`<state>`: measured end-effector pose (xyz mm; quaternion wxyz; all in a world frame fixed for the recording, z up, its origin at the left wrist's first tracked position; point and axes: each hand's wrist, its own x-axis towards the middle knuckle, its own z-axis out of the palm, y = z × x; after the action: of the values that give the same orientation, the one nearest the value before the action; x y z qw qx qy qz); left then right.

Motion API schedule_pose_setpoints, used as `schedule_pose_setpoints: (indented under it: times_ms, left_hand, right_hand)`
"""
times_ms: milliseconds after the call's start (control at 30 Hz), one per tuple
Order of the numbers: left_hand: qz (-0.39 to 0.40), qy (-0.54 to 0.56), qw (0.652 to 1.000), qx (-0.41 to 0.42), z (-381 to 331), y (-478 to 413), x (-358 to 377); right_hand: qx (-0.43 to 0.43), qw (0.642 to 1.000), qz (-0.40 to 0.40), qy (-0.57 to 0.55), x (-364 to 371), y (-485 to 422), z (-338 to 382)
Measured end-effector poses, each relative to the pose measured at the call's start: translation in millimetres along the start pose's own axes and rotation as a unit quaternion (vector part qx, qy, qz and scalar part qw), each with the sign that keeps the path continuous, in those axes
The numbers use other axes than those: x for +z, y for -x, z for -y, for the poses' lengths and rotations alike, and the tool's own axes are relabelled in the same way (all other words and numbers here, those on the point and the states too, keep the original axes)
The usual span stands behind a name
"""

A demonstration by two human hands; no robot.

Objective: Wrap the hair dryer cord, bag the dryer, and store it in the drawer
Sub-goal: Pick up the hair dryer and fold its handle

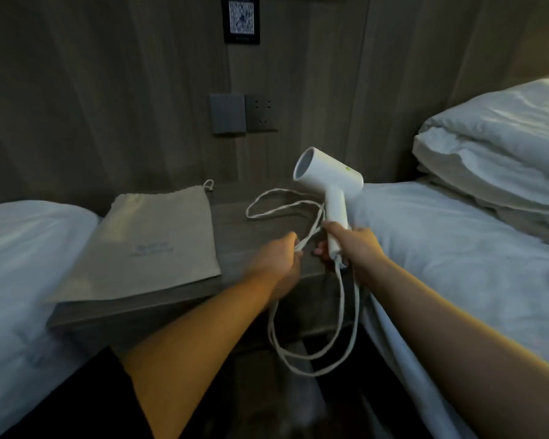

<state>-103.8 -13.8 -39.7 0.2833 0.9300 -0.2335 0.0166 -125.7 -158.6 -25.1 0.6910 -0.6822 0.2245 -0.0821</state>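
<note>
A dim bedside counter (pixel 267 236) sits between two beds. Above its right end, the right hand (pixel 352 245) grips the white hair dryer (pixel 328 182) by its handle; the left hand (pixel 279 258) pinches the loose cord (pixel 311 369). Wrapping is barely begun, I judge: next, coil the cord, then reach for the cloth bag (pixel 152 239) lying left.

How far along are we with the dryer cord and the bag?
Nothing looks finished. In hand: the right hand grips the hair dryer by its handle, the left hand pinches the cord, which hangs in loose loops. Left: wrapping, then bagging; the cloth bag lies flat on the nightstand. No drawer is visible.
</note>
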Motion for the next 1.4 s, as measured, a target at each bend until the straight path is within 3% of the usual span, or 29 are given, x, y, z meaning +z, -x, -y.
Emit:
schedule_pose_setpoints:
  times_ms: [267, 333, 400, 533, 600, 700, 800, 867, 967, 1033, 1100, 1200, 1333, 1400]
  left_hand:
    - [-0.004, 0.042, 0.997, 0.058, -29, 133, 27]
    - [0.009, 0.079, 0.994, 0.072, -31, 153, 30]
    - [0.056, 0.184, 0.980, 0.052, -30, 169, 35]
    - [0.139, 0.433, 0.887, -0.086, -21, 186, 35]
    - [0.105, 0.530, 0.825, -0.163, -6, 182, 31]
    - [0.057, 0.670, 0.704, -0.229, 18, 172, 22]
    - [0.045, 0.713, 0.653, -0.253, 36, 164, 10]
    - [0.096, 0.694, 0.670, -0.246, 40, 165, 4]
    - [0.176, 0.528, 0.806, -0.202, 37, 174, 7]
    - [0.172, 0.424, 0.875, -0.159, 40, 178, 17]
    - [0.136, 0.414, 0.888, -0.146, 46, 182, 27]
    - [0.076, 0.442, 0.881, -0.150, 54, 188, 38]
    - [0.026, 0.432, 0.889, -0.151, 61, 185, 40]
    - [0.012, 0.425, 0.892, -0.155, 64, 182, 37]
  right_hand:
    - [-0.071, 0.995, -0.048, 0.042, -38, 114, -34]
    - [-0.079, 0.994, -0.058, 0.054, -43, 129, -45]
    - [-0.088, 0.991, -0.062, 0.085, -46, 147, -54]
    - [-0.133, 0.969, -0.036, 0.205, -62, 168, -70]
    - [-0.164, 0.947, -0.004, 0.275, -73, 173, -74]
    - [-0.188, 0.917, 0.053, 0.349, -87, 177, -75]
    - [-0.208, 0.872, 0.092, 0.434, -94, 177, -77]
    - [-0.210, 0.847, 0.125, 0.471, -95, 173, -82]
    - [-0.200, 0.813, 0.158, 0.523, -88, 165, -95]
    - [-0.192, 0.805, 0.176, 0.533, -82, 160, -104]
    - [-0.167, 0.815, 0.202, 0.516, -80, 154, -111]
    - [-0.105, 0.865, 0.239, 0.427, -79, 143, -115]
    - [-0.062, 0.938, 0.150, 0.308, -76, 119, -118]
    - [-0.066, 0.939, 0.084, 0.326, -76, 105, -114]
